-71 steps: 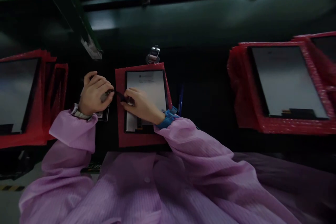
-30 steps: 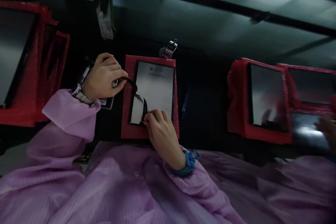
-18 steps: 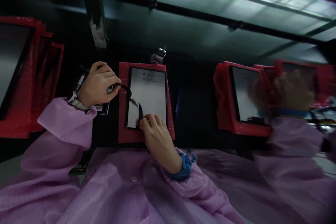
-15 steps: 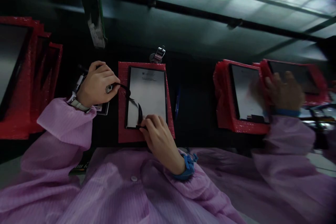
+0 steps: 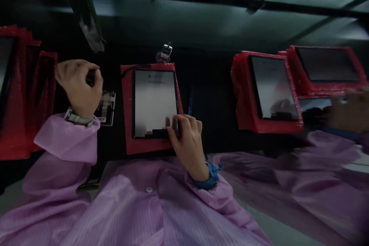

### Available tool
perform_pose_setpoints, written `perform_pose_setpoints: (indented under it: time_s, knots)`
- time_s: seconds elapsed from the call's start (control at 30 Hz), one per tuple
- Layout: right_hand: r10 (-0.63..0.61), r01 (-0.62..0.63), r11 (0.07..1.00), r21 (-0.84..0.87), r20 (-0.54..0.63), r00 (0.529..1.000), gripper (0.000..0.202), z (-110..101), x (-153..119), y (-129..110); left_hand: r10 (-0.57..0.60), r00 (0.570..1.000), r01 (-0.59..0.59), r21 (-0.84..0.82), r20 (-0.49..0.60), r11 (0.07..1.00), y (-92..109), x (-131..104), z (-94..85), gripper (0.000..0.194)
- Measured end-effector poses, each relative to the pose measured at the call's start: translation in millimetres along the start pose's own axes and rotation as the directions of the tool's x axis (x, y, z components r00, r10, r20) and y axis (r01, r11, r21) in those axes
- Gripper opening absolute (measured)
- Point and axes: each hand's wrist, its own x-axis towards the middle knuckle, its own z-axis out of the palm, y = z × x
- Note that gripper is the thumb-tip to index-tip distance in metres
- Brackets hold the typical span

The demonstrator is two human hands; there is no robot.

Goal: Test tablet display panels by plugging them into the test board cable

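Note:
My left hand (image 5: pixel 80 86) is raised beside the red stacks on the left, its fingers curled to the thumb; what it pinches, if anything, I cannot make out. My right hand (image 5: pixel 188 144) is at the lower right corner of a flat display panel (image 5: pixel 155 103), thumb and index finger apart at its edge. The panel's face is light grey, with a dark border and a small orange mark at its lower edge. Under it lies a red bubble-wrap sheet (image 5: pixel 151 147). A thin black strip (image 5: pixel 132 68) shows along the sheet's upper left.
Stacked red bubble-wrap sheets with panels (image 5: pixel 17 123) stand at left; another red stack (image 5: pixel 249 119) stands at right, by a co-worker's blurred hand (image 5: pixel 347 111). A blue pen (image 5: pixel 190 100), a metal clip-like piece (image 5: pixel 165 53) and a dark labelled card (image 5: pixel 107 108) lie around the panel.
The black strip between my hands has come away from the panel's face. My left hand moved left, my right hand slightly right. The co-worker's hand moved right, off their panel.

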Motion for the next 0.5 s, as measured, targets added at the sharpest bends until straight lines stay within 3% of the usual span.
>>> perform_pose_setpoints:
  time_s: [0.1, 0.17, 0.2, 0.27, 0.33, 0.37, 0.43, 0.5]
  knots:
    - [0.066, -0.064, 0.995, -0.080, 0.022, 0.998, 0.036, -4, -5, 8, -0.024, 0.985, 0.038, 0.078, -0.169, 0.996, 14, -1, -14.1, 0.047]
    - [0.108, -0.103, 0.989, -0.107, 0.039, 0.993, 0.041, -4, -8, 13, -0.012, 0.983, 0.021, 0.048, -0.183, 0.999, 41, -11, -28.1, 0.057]
    - [0.127, -0.121, 0.987, -0.110, 0.047, 0.991, 0.043, -3, -10, 16, -0.005, 0.990, 0.005, -0.002, -0.142, 1.000, 58, -20, -35.1, 0.053]
    - [0.162, -0.157, 0.983, -0.093, 0.055, 0.985, 0.044, -1, -11, 20, 0.065, 0.989, -0.047, -0.142, 0.131, 0.989, 91, -45, -45.9, 0.037]
    - [0.197, -0.194, 0.980, -0.045, 0.052, 0.979, 0.040, 2, -11, 23, 0.068, 0.916, -0.009, -0.150, 0.395, 0.989, 117, -76, -50.3, 0.042]
    - [0.209, -0.209, 0.978, -0.014, 0.048, 0.977, 0.037, 3, -10, 24, 0.062, 0.878, 0.002, -0.133, 0.475, 0.991, 125, -90, -50.1, 0.048]
    - [0.224, -0.225, 0.974, 0.033, 0.037, 0.974, 0.033, 4, -10, 24, 0.041, 0.825, 0.006, -0.080, 0.564, 0.997, 133, -114, -46.8, 0.063]
    - [0.229, -0.231, 0.972, 0.049, 0.030, 0.973, 0.032, 5, -10, 22, 0.029, 0.811, 0.005, -0.056, 0.584, 0.998, 133, -126, -42.9, 0.073]
